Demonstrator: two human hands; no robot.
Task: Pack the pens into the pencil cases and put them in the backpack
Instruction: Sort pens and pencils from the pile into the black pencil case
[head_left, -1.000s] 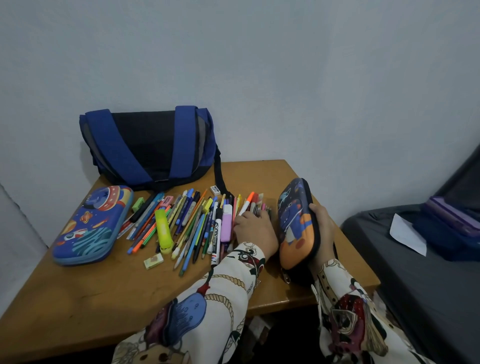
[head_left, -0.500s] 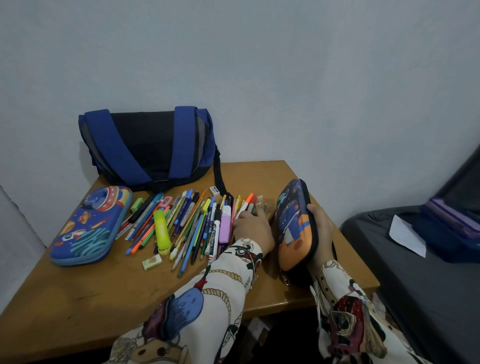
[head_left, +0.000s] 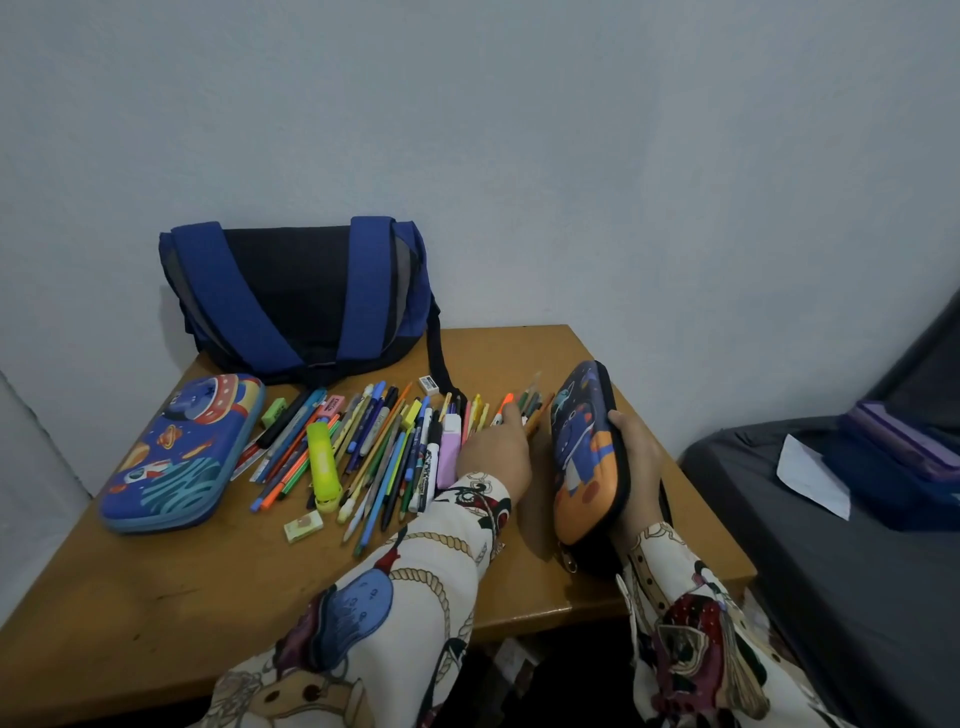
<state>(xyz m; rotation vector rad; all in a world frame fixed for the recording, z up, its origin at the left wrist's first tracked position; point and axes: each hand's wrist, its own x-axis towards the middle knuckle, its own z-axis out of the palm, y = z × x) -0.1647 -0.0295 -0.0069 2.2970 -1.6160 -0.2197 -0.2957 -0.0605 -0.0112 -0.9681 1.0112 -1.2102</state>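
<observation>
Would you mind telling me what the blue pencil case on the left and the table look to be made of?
Blue pencil case: probably moulded foam shell, glossy; its printed rocket stands in relief. Table: wood or wood-look laminate, smooth and semi-matt, tan, with faint scuffs.

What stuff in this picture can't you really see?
- Head view: the left hand covers some pens; its fingertips are hidden, so any grip is unclear.
- The dark pencil case stands on edge in the right hand, lid towards the camera; its inside is hidden.
- The blue pencil case is closed.
- The backpack shows no opening.
- Pen labels are too small to read.
- The box is cut by the right edge.
</observation>
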